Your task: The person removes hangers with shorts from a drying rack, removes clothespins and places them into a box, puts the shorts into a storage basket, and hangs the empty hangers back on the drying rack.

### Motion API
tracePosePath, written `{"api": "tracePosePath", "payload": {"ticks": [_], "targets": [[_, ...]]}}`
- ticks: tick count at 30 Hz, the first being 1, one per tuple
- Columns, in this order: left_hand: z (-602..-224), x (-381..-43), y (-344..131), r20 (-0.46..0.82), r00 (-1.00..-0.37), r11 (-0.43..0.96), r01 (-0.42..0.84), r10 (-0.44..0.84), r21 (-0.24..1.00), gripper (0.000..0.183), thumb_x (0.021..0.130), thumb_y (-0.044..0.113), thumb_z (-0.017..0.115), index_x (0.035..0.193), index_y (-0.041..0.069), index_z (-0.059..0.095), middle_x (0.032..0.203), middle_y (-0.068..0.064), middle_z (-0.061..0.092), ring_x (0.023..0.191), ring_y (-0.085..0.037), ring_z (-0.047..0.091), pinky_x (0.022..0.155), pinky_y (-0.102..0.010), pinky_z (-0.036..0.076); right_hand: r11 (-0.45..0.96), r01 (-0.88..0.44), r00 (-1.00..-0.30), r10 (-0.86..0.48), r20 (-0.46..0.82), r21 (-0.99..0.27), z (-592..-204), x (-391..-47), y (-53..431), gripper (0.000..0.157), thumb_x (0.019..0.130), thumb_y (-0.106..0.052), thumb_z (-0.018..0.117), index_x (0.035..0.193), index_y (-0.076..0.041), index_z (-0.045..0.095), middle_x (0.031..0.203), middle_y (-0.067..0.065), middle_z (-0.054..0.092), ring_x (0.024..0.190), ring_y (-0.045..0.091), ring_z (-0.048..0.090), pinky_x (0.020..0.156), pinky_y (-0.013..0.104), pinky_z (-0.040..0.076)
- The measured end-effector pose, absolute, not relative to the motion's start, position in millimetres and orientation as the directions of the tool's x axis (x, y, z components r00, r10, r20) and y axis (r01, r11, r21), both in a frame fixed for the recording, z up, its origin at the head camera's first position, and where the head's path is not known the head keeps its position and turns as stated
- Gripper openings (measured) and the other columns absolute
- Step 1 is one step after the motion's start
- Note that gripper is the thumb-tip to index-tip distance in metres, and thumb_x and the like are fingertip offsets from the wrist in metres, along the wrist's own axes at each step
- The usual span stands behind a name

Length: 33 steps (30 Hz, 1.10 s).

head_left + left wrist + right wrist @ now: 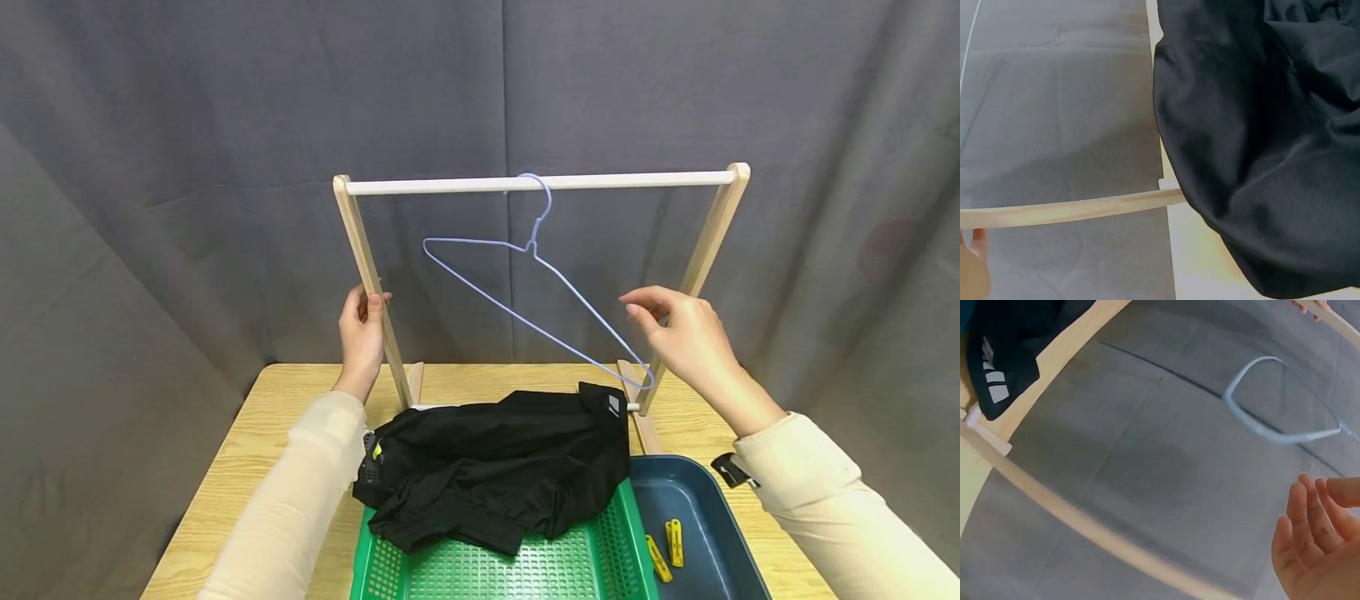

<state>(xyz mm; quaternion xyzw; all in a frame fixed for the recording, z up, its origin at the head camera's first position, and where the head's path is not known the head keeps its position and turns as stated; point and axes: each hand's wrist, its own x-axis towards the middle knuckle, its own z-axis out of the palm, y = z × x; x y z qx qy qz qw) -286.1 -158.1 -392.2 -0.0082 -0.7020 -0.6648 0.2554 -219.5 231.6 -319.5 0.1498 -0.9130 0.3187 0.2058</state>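
Note:
My left hand (362, 333) grips the left wooden post of a small clothes rack (372, 279), thumb in front and fingertips showing past the post. My right hand (678, 329) is raised beside the right post, its fingers loosely bent with nothing between them. A light purple wire hanger (551, 268) hangs by its hook from the white top bar, turned at an angle, its lower right corner below my right hand. In the right wrist view the hanger (1272, 434) is apart from my right fingertips (1302, 479). A crumpled black garment (495, 467) lies below the hanger.
The garment lies across a green perforated basket (362, 554). A dark blue tray (712, 492) beside it on the right holds several yellow clips (675, 543). Everything stands on a wooden table (225, 508), with a grey curtain (187, 167) behind.

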Motion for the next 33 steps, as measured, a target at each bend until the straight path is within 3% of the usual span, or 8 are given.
{"api": "tracePosePath", "payload": {"ticks": [4,11,19,28,33], "targets": [[-390.9,-284.5,-162.3,0.362,-0.884,0.134,0.337,-0.297,0.932,0.041,0.103,0.022,0.047,0.135,-0.004,0.053,0.120,-0.026,0.062,0.115,-0.026,0.056,0.097,-0.028,0.040,0.762,-0.379,-0.879,-0.119,0.462,-0.525,-323.2,-216.9,241.0,0.016,0.098,-0.011,0.063,0.109,-0.008,0.074,0.093,0.011,0.073,0.076,0.022,0.061,0.054,0.033,0.038],[-392.7,-282.3,-176.7,0.252,-0.932,0.146,0.220,-0.260,0.965,0.045,0.104,0.032,0.052,0.136,0.001,0.057,0.126,-0.018,0.061,0.107,-0.012,0.056,0.095,-0.032,0.044,0.752,-0.331,-0.902,-0.075,0.425,-0.571,-340.1,-212.6,259.4,0.018,0.099,-0.014,0.061,0.108,-0.003,0.073,0.093,0.015,0.074,0.077,0.024,0.063,0.056,0.027,0.042],[-411.5,-271.2,-190.5,0.158,-0.975,0.252,0.116,-0.156,0.961,0.044,0.105,0.020,0.051,0.141,-0.005,0.049,0.133,-0.025,0.054,0.116,-0.025,0.052,0.094,-0.024,0.042,0.755,-0.290,-0.906,-0.020,0.422,-0.588,-365.5,-212.0,282.2,0.020,0.100,-0.013,0.060,0.109,0.000,0.073,0.090,0.018,0.073,0.078,0.031,0.069,0.056,0.019,0.043],[-432.6,-249.4,-205.1,0.065,-0.995,0.265,0.042,-0.082,0.963,0.044,0.106,0.025,0.050,0.141,-0.001,0.050,0.137,-0.022,0.053,0.125,-0.032,0.050,0.103,-0.046,0.042,0.744,-0.286,-0.914,-0.023,0.405,-0.604,-391.5,-215.3,293.6,0.022,0.101,-0.015,0.060,0.108,0.000,0.072,0.086,0.015,0.072,0.071,0.021,0.064,0.053,0.020,0.043],[-440.9,-241.5,-206.9,0.030,-0.997,0.254,0.011,-0.070,0.967,0.043,0.105,0.026,0.051,0.138,-0.003,0.053,0.136,-0.022,0.055,0.123,-0.034,0.053,0.101,-0.049,0.044,0.736,-0.292,-0.918,-0.037,0.395,-0.610,-404.2,-217.2,291.4,0.020,0.100,-0.014,0.061,0.107,0.002,0.072,0.085,0.015,0.071,0.071,0.023,0.064,0.054,0.022,0.045]]}}
